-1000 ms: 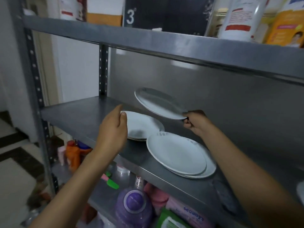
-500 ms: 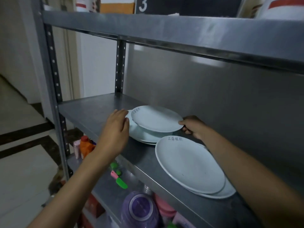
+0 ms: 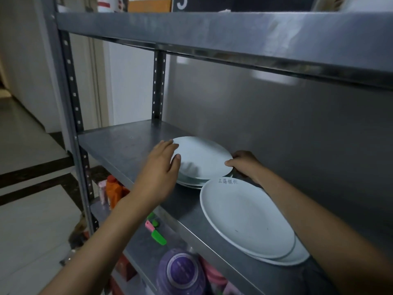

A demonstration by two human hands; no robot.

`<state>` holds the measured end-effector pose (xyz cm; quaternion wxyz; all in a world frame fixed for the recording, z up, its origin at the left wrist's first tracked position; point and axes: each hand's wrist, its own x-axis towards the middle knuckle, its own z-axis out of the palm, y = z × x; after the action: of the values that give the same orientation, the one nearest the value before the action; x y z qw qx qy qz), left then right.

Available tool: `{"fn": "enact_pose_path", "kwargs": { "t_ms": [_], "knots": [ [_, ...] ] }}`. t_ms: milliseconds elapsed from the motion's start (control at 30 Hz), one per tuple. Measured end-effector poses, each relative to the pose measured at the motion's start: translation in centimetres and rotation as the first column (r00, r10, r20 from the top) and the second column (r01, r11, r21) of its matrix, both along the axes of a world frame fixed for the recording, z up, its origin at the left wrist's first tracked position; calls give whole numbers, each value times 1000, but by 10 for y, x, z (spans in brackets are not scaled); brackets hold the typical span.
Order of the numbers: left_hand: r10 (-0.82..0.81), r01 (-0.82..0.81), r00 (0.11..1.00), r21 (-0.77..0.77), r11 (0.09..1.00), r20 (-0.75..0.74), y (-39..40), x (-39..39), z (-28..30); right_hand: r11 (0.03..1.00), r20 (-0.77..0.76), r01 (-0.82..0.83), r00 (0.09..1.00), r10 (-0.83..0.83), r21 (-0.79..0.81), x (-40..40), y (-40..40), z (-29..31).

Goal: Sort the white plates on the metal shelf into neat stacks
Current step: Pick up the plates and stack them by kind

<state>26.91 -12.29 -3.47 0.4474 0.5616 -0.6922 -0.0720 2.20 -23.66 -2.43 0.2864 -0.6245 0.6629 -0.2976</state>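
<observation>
Lower right of the frame, a stack of two big round white plates (image 3: 244, 216) sits on the grey metal shelf (image 3: 127, 141). Just behind it, frame centre, is a smaller white plate stack (image 3: 202, 160). Left hand (image 3: 158, 175) rests loose-fingered on its top plate's left rim, and right hand (image 3: 244, 165) pinches the right rim.

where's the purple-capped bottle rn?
Head view, bottom centre: the purple-capped bottle stands on the tier below the plate shelf, right of the green-and-pink tool, under the left forearm.
</observation>
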Motion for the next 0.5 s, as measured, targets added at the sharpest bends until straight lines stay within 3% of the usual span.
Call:
{"fn": "enact_pose_path", "kwargs": {
  "t_ms": [133, 233, 367, 500],
  "knots": [
    [-34, 36, 998, -35, 999, 52, 9, -7, 6, 999, -40, 45, 998, -45, -15, -3, 10, 1],
    [-79, 86, 993, -77, 993, 90, 19, -15, 14, 988, -133, 100, 984, -115, -114, -8, 27, 15],
    [-176, 199, 973, -162, 966, 149, 38, -41, 27, 943, -364, 131, 899, -243, -305, -30, 79, 39],
    [-344, 397, 911, -254, 882, 229, 73, -91, 29, 883, -479, 100, 809, -340, -458, -60, 156, 40]
  ]
}}
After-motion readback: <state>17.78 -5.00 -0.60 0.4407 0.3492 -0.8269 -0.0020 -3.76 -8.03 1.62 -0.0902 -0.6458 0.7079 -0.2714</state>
